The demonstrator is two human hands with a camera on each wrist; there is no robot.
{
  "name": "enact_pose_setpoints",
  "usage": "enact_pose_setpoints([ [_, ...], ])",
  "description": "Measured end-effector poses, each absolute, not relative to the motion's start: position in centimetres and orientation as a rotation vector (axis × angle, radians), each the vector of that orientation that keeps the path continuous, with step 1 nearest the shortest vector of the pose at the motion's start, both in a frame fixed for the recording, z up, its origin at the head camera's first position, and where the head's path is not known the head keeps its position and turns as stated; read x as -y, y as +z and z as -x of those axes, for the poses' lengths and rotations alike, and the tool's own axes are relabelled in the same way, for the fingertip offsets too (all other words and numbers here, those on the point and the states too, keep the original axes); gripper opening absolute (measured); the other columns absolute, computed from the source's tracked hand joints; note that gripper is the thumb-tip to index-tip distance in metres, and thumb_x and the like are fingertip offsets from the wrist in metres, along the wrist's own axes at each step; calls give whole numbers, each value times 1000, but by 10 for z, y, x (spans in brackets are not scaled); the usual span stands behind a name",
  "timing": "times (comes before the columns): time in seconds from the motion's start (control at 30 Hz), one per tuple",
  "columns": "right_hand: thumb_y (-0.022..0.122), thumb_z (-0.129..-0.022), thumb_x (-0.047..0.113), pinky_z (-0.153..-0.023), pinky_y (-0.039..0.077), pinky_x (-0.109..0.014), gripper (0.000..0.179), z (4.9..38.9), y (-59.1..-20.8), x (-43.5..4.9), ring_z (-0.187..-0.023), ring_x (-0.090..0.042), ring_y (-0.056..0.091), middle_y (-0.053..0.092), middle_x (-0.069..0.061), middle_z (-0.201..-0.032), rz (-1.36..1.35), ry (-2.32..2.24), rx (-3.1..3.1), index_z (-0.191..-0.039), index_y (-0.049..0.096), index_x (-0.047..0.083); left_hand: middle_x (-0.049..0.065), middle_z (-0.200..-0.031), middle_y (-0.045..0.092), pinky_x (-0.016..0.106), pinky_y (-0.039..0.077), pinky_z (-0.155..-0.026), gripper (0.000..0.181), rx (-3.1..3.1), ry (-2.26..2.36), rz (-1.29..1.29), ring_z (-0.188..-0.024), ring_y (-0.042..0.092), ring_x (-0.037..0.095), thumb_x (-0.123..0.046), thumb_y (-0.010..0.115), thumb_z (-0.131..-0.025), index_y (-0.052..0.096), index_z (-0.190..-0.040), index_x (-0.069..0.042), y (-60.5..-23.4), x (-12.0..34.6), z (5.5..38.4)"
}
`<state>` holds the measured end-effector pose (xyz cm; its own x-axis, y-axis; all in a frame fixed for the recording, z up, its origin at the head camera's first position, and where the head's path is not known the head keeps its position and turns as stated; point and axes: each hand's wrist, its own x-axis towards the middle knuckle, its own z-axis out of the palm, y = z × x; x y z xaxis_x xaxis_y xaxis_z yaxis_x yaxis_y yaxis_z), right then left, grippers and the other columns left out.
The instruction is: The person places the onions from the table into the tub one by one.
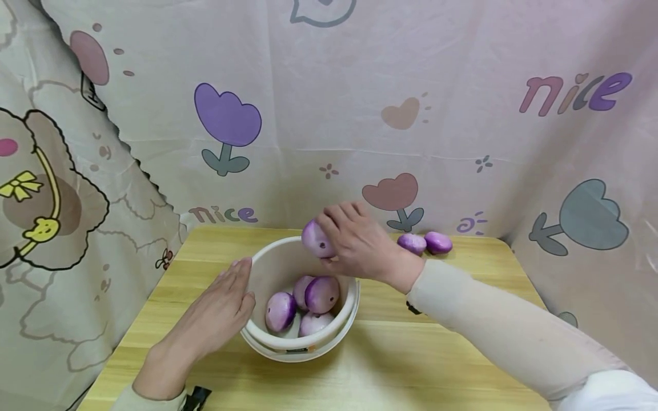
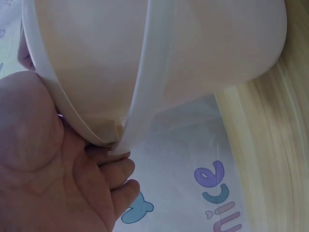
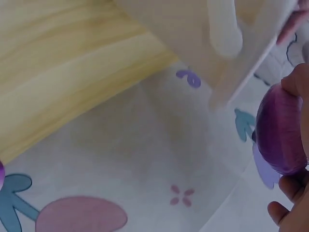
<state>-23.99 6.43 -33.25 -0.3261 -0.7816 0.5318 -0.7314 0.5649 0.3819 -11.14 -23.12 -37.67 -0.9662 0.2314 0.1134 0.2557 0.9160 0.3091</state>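
A white bucket (image 1: 300, 342) stands on the table, several purple onions (image 1: 322, 294) lying inside it. My left hand (image 1: 216, 311) holds the bucket's left rim; in the left wrist view the fingers (image 2: 123, 174) lie outside it, by the handle's end. Above the far right part of the rim, my right hand (image 1: 360, 245) grips another purple onion (image 1: 315, 240). That onion (image 3: 281, 130) appears at the right edge of the right wrist view, between thumb and fingers. Two more onions (image 1: 438, 243) rest on the table behind my right forearm.
The bucket stands on a light wooden table (image 1: 442, 365). A printed cloth (image 1: 329, 114) with flowers and lettering hangs close behind the table's far edge and along its sides. The bucket's white handle (image 2: 154, 72) hangs down along its outside.
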Motion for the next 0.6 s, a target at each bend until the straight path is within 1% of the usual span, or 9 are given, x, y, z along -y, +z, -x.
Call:
enact_pose_setpoints([
  [0.1, 66, -89, 61, -88, 50, -44, 70, 236, -338, -56, -104, -31, 57, 62, -10, -120, -1246, -151, 2075, -134, 57, 8, 26, -171, 27, 62, 27, -129, 64, 2997, -502, 384, -158, 27, 45, -24, 42, -111, 24, -163, 8, -377, 232, 111],
  [0.2, 64, -92, 60, -89, 49, -43, 68, 234, -342, -54, -105, -30, 56, 60, -9, -120, -1272, -230, 2062, -135, 56, 9, 26, -171, 27, 62, 27, -129, 64, 2994, -506, 387, -158, 28, 45, -24, 43, -111, 24, -163, 8, -378, 232, 112],
  [0.37, 66, -92, 55, -90, 47, -42, 65, 233, -347, -53, -108, -29, 55, 58, -10, -123, -1306, -321, 2088, -136, 54, 9, 26, -171, 27, 62, 27, -130, 64, 2998, -505, 388, -158, 27, 45, -24, 42, -111, 24, -163, 8, -378, 232, 112],
  [0.5, 67, -91, 56, -89, 46, -42, 67, 233, -350, -51, -108, -29, 54, 57, -10, -122, -1316, -337, 2101, -137, 53, 9, 26, -170, 27, 62, 27, -129, 64, 2998, -499, 389, -158, 28, 45, -24, 42, -111, 24, -163, 9, -377, 232, 112],
  [0.6, 69, -89, 60, -89, 46, -43, 72, 234, -352, -51, -109, -29, 53, 57, -10, -123, -1314, -340, 2110, -137, 53, 9, 27, -170, 28, 62, 27, -129, 64, 2995, -498, 389, -157, 29, 46, -23, 42, -111, 25, -163, 9, -378, 232, 112],
])
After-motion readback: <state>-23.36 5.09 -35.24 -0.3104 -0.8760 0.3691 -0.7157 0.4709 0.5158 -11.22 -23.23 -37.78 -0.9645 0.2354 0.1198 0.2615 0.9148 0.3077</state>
